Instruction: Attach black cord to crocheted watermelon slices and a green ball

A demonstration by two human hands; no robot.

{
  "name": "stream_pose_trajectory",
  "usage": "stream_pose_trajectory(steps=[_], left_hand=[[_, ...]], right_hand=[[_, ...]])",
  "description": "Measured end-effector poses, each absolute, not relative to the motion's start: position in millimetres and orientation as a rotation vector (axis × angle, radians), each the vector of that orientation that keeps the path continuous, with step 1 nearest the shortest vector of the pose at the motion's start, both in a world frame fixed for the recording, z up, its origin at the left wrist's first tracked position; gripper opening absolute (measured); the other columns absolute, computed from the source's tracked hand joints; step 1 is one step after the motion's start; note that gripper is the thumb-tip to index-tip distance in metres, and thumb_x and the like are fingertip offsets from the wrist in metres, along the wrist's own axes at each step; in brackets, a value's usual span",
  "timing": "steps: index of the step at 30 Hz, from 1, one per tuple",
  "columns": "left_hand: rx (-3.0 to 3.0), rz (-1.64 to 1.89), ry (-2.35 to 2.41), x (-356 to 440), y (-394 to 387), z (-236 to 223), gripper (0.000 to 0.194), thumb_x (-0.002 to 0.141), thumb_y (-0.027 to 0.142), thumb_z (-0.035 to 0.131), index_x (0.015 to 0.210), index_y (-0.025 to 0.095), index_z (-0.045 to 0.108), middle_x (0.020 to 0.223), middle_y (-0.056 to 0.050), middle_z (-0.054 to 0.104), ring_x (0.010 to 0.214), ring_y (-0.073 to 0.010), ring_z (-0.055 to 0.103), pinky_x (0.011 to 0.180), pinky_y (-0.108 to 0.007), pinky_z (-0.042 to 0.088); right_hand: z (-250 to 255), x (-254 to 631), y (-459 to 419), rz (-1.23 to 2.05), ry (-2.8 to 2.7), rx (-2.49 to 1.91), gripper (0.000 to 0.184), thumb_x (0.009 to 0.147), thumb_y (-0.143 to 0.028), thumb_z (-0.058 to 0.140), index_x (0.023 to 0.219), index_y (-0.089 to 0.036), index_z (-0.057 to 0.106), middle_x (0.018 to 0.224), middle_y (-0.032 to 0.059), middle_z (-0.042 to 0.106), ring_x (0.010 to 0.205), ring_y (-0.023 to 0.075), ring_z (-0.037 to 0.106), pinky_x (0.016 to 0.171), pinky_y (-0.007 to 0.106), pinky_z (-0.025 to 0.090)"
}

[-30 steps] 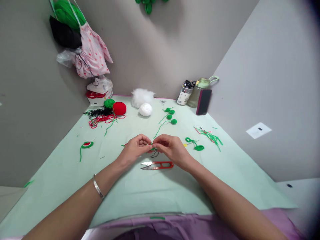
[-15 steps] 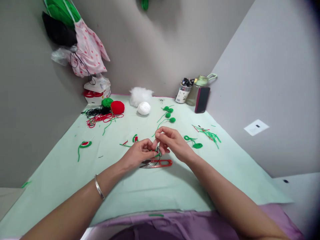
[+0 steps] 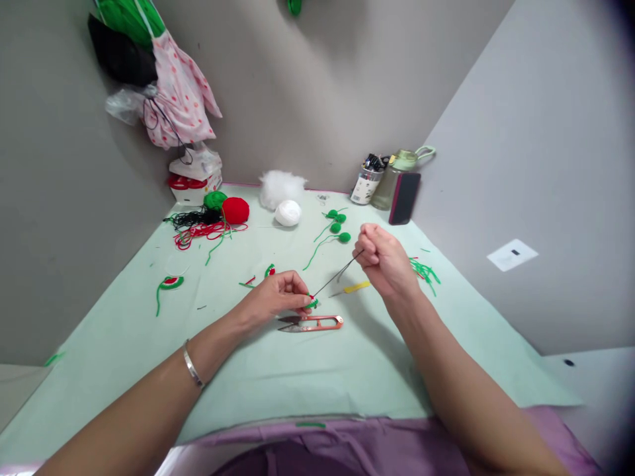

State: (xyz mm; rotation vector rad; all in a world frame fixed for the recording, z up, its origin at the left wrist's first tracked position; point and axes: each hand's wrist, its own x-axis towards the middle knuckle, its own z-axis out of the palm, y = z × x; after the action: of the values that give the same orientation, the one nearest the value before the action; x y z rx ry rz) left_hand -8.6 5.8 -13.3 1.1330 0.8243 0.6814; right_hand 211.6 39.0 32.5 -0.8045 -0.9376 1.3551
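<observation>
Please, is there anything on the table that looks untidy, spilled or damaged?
Nothing looks clearly spilled or damaged. The loose black yarn and red yarn look untidy, lying tangled beside the red ball.

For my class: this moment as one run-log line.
left hand: pinches small red-and-green crocheted piece | right hand: grips black thread, stretched straight to piece | nearby: orange-handled metal snips
</observation>
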Motion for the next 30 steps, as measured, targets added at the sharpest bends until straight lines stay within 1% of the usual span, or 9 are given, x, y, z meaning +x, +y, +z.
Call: stream_pose_trajectory(steps=[5, 10, 17, 23, 25, 26, 28, 30], left_hand=[[1.135, 0.671, 0.812, -10, 6, -16, 0.027, 0.073, 0.033, 0.077, 0.078, 0.016, 0.057, 0.070, -0.004, 0.070, 0.068, -0.0170, 0.068, 0.070, -0.033, 0.052], [1.130, 0.665, 0.818, -11, 5, -14, 0.026, 0.073, 0.032, 0.077, 0.078, 0.016, 0.057, 0.070, -0.004, 0.069, 0.068, -0.0170, 0.069, 0.068, -0.032, 0.053], [1.133, 0.662, 0.825, -11, 6, -13, 0.026, 0.073, 0.032, 0.077, 0.077, 0.016, 0.057, 0.069, -0.004, 0.069, 0.067, -0.0167, 0.068, 0.069, -0.032, 0.053], [1.154, 0.660, 0.803, -12, 7, -16, 0.024, 0.075, 0.031, 0.076, 0.078, 0.016, 0.057, 0.070, -0.004, 0.070, 0.067, -0.0165, 0.068, 0.070, -0.033, 0.052], [1.143, 0.670, 0.817, -12, 7, -16, 0.024, 0.074, 0.031, 0.076, 0.078, 0.016, 0.058, 0.070, -0.003, 0.068, 0.068, -0.0161, 0.068, 0.071, -0.031, 0.051], [1.127, 0.685, 0.830, -12, 8, -16, 0.024, 0.073, 0.030, 0.077, 0.078, 0.016, 0.059, 0.071, -0.002, 0.067, 0.068, -0.0155, 0.068, 0.071, -0.030, 0.051], [1.083, 0.743, 0.846, -13, 9, -17, 0.025, 0.072, 0.030, 0.078, 0.083, 0.016, 0.061, 0.074, 0.000, 0.066, 0.069, -0.0139, 0.067, 0.072, -0.029, 0.051], [1.042, 0.816, 0.846, -13, 11, -17, 0.028, 0.071, 0.030, 0.079, 0.089, 0.017, 0.063, 0.079, 0.001, 0.066, 0.071, -0.0129, 0.067, 0.075, -0.029, 0.051]], right_hand=[[33, 222, 44, 1.298, -0.944, -0.861, 0.026, 0.079, -0.029, 0.071, 0.075, -0.018, 0.048, 0.055, -0.0091, 0.032, 0.042, 0.0037, 0.021, 0.038, 0.016, 0.023], [34, 228, 46, 1.234, -0.963, -0.879, 0.030, 0.082, -0.033, 0.071, 0.073, -0.019, 0.045, 0.056, -0.0091, 0.029, 0.042, 0.0039, 0.023, 0.037, 0.015, 0.027], [35, 234, 48, 1.263, -0.877, -0.798, 0.027, 0.082, -0.027, 0.072, 0.074, -0.017, 0.047, 0.056, -0.0093, 0.030, 0.041, 0.0010, 0.024, 0.037, 0.010, 0.027], [37, 237, 49, 1.173, -0.931, -0.859, 0.027, 0.081, -0.030, 0.070, 0.074, -0.019, 0.047, 0.057, -0.0087, 0.029, 0.043, 0.0041, 0.022, 0.037, 0.015, 0.026], [39, 236, 47, 1.172, -0.950, -0.876, 0.025, 0.079, -0.030, 0.071, 0.075, -0.019, 0.048, 0.057, -0.0082, 0.033, 0.044, 0.0045, 0.023, 0.039, 0.016, 0.026], [40, 233, 45, 1.190, -0.975, -0.886, 0.023, 0.078, -0.030, 0.071, 0.077, -0.019, 0.050, 0.058, -0.0075, 0.036, 0.046, 0.0046, 0.026, 0.040, 0.017, 0.027], [41, 227, 40, 1.225, -1.078, -0.924, 0.019, 0.077, -0.028, 0.071, 0.082, -0.019, 0.054, 0.064, -0.0048, 0.047, 0.049, 0.0049, 0.035, 0.045, 0.018, 0.031], [41, 217, 32, 1.198, -1.254, -0.996, 0.015, 0.079, -0.027, 0.069, 0.086, -0.018, 0.059, 0.070, -0.0022, 0.054, 0.054, 0.0065, 0.043, 0.050, 0.020, 0.036]])
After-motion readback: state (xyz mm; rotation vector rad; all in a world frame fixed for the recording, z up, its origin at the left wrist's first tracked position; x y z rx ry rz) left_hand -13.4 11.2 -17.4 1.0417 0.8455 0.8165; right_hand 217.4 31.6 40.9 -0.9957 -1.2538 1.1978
